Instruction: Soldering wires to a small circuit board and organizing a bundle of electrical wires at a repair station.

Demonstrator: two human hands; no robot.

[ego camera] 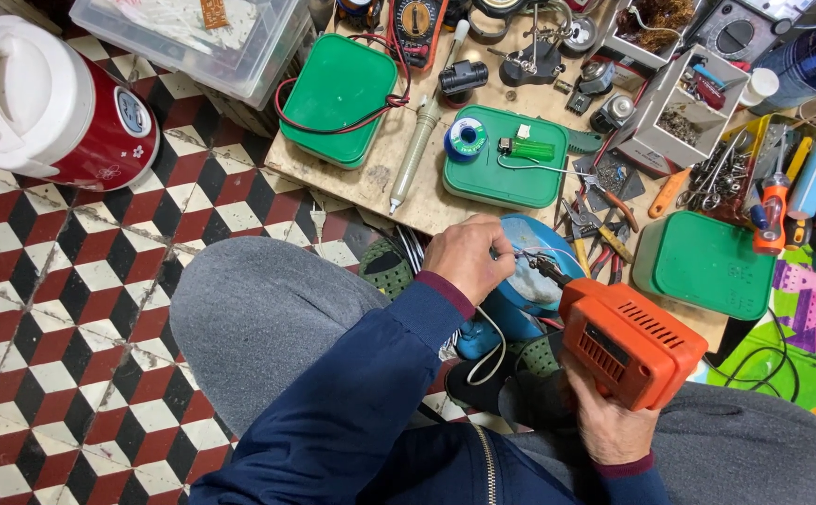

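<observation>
The left hand (469,257) rests on the device (529,281) in the lap, and the right hand (609,425) is below and to the right of it, holding the solder gun (628,341) with the tip at the device, just beside the left hand's fingers. Beyond the left hand a low board (375,178) lies on the floor. On the board, straight ahead of the left hand, is a box (506,173) with a solder spool (467,137) and a lighter (527,148) on it. Left of this box lies a pump (417,154), then another box (338,98). Right of the left hand are pliers (595,229) and a third box (707,265). Far left of both hands a cooker (48,103) stands on the floor
</observation>
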